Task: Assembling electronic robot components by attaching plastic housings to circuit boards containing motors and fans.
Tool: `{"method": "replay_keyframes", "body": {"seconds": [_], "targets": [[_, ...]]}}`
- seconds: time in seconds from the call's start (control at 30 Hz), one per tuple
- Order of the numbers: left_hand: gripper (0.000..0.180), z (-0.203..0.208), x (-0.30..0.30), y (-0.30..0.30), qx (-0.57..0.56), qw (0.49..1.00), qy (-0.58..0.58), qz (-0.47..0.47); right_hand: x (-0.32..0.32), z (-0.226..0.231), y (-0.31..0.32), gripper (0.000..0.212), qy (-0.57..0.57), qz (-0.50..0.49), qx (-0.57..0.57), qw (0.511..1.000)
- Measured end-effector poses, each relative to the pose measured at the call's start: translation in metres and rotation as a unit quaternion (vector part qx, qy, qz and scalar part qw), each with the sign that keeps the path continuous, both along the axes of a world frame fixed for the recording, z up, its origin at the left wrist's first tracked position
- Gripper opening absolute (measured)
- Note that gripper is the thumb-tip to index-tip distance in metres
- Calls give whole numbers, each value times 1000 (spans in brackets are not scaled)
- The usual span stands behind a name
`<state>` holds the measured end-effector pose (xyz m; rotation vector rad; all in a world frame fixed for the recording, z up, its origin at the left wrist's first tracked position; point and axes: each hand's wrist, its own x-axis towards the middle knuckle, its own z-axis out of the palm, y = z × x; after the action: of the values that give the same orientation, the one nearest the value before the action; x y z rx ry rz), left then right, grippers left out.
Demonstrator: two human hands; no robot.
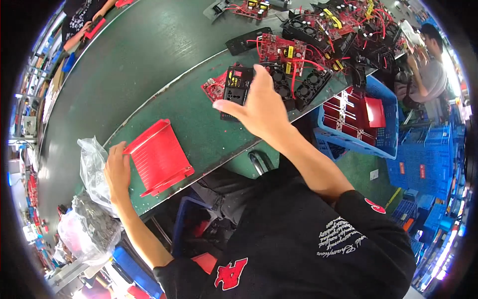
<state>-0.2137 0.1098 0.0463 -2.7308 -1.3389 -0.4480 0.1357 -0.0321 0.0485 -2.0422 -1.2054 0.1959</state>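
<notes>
Red circuit boards (pixel 279 50) and blue crate (pixel 381 114) (fans (pixel 308 82) beside right hand (pixel 261 107))

Dark green tabletop (pixel 199 124) with a pale dividing strip. On it lie a red ribbed tray (pixel 159 157) at the near edge, red circuit boards (pixel 281 50) with red wiring, and black fan units (pixel 311 82).

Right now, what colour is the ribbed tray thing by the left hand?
Bright red. The ribbed tray shows clearly in the head view, with the left hand touching its edge.
</notes>
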Motion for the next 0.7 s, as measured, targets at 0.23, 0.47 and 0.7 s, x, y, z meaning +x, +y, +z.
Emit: {"method": "replay_keyframes", "body": {"seconds": [0.23, 0.47, 0.7], "targets": [[15, 29, 110, -33, 56, 992, -114, -9, 11, -19, 12, 118, 127, -44, 16, 991], [54, -75, 240, -18, -97, 965, -226, 88, -1, -15, -5, 102, 36, -2, 29, 999], [76, -48, 243, -10, -394, 905, -157, 33, -18, -67, -46, 79, 150, -17, 136, 979]]}}
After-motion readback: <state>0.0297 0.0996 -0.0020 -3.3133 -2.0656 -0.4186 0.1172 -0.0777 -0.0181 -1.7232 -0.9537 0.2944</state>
